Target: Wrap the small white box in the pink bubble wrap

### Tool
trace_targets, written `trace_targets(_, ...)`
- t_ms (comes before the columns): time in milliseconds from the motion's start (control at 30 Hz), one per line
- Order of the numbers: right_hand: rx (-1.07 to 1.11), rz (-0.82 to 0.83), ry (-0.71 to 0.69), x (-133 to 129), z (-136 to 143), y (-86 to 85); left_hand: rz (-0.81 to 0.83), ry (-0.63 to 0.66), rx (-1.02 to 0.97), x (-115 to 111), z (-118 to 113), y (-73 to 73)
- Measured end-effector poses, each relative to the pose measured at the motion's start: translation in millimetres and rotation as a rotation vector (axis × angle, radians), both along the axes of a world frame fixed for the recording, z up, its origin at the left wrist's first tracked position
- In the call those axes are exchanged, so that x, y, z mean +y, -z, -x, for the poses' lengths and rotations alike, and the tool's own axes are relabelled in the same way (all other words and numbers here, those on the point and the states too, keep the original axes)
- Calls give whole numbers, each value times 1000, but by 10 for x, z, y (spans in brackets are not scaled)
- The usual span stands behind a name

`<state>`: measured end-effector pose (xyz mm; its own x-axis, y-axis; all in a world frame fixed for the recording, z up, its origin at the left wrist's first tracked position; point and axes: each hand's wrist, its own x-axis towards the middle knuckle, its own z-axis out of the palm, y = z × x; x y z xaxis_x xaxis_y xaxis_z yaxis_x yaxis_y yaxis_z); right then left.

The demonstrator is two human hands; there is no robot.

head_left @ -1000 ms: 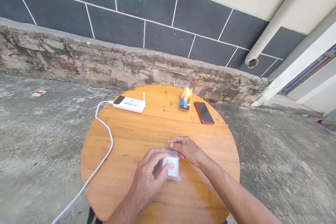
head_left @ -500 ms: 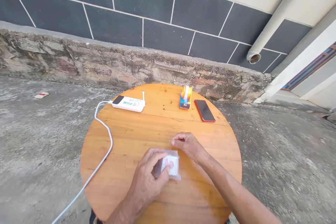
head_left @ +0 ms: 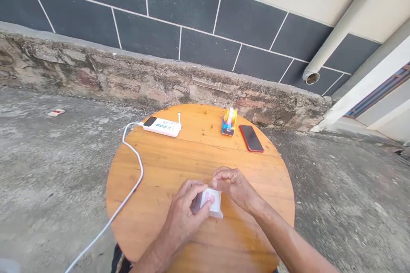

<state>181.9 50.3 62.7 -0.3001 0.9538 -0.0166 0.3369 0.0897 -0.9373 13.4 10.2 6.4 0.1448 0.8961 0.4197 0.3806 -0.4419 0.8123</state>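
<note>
A small white box [head_left: 211,200] with a pink mark, in a clear plastic wrapping, lies near the front middle of the table. My left hand [head_left: 184,209] grips it from the left, thumb on its top face and fingers along the far side. At the box's far right corner is my right hand [head_left: 232,185], its thumb and fingertips pinched together. What the pinch holds is too small to make out. Loose wrapping [head_left: 218,214] sticks out at the near edge.
On the round wooden table [head_left: 169,160] stand a blue and yellow tape dispenser [head_left: 229,123] and, beside it, a red-edged phone [head_left: 252,138]. A white power bank [head_left: 162,126] lies at the back left; its white cable [head_left: 141,170] runs off the front left. Behind is a stone-based wall [head_left: 153,76].
My right hand has come down and closer, from beyond the box to its far right corner. My left hand keeps its hold on the box. The camera view has shifted slightly.
</note>
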Motion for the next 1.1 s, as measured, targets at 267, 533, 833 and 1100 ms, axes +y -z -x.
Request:
trace_targets(267,-173,-190,-113,-57,-24,-61,38,30,-21,-12,9,36)
trace_targets(533,-1001,-767,-223,-460,-7,-76,117,39,-42,-1,11,56)
trace_targets(833,-991,-758,-82,-863,-183,79,96,39,-53,-7,23,68)
trace_targets(1100,-676,-597,161,-1042,-538,606,77,1,16,-66,59,-25)
